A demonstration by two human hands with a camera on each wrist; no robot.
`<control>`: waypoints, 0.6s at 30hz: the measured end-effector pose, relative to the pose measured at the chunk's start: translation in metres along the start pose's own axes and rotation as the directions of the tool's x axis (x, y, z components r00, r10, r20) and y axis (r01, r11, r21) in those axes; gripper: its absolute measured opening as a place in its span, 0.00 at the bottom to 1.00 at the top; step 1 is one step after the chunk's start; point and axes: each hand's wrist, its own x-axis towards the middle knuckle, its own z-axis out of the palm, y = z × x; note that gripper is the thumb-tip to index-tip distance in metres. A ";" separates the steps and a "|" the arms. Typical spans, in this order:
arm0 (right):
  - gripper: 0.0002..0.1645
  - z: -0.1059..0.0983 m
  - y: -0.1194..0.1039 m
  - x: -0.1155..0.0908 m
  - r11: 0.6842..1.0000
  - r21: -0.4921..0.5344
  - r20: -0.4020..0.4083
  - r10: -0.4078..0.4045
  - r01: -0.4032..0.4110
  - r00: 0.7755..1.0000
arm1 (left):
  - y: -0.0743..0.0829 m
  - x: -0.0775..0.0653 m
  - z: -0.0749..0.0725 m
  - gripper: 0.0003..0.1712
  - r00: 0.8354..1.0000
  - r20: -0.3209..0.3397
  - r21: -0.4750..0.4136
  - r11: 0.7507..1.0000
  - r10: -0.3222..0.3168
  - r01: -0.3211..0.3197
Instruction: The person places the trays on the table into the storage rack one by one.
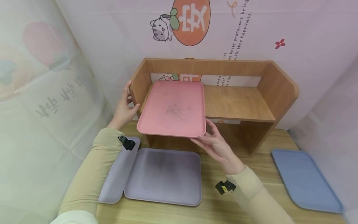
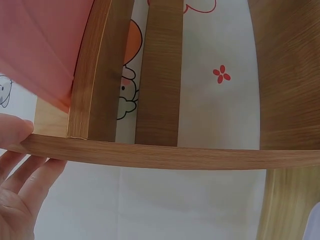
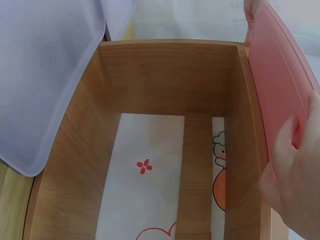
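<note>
A pink tray (image 1: 176, 109) with a dark sprig print lies on the left part of the upper board of a wooden desktop shelf (image 1: 237, 99), its front end jutting past the board's edge. My right hand (image 1: 215, 143) holds the tray's front right corner, fingers beneath and thumb at the rim. In the right wrist view the same hand (image 3: 297, 175) covers part of the tray's underside (image 3: 277, 70). My left hand (image 1: 124, 109) grips the shelf's left side panel; the left wrist view has its thumb and fingers (image 2: 42, 177) on either side of the panel's edge (image 2: 165, 155).
A grey-purple tray (image 1: 163, 177) lies on the wood-grain table (image 1: 223, 205) before the shelf. Another purple tray (image 1: 112, 186) lies left of it, partly under my left forearm. Far right is a blue tray (image 1: 307, 180). Printed cloth (image 1: 112, 31) hangs behind and at both sides.
</note>
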 end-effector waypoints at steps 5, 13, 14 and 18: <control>0.46 0.003 0.003 0.004 1.000 -0.019 -0.014 -0.017 0.016 1.000 | 0.001 -0.001 0.001 0.52 1.000 -0.008 0.011 1.000 -0.002 0.002; 0.45 0.004 0.005 0.005 1.000 -0.009 -0.007 -0.017 0.017 1.000 | 0.003 -0.003 0.002 0.52 1.000 -0.016 0.001 1.000 -0.010 0.010; 0.46 0.004 0.005 0.006 1.000 -0.011 -0.005 -0.015 0.015 1.000 | 0.003 -0.003 0.002 0.52 1.000 -0.017 -0.001 1.000 -0.014 0.014; 0.46 0.004 0.006 0.006 1.000 -0.023 -0.002 -0.014 0.014 1.000 | 0.005 -0.005 0.003 0.52 1.000 -0.025 -0.005 1.000 -0.014 0.014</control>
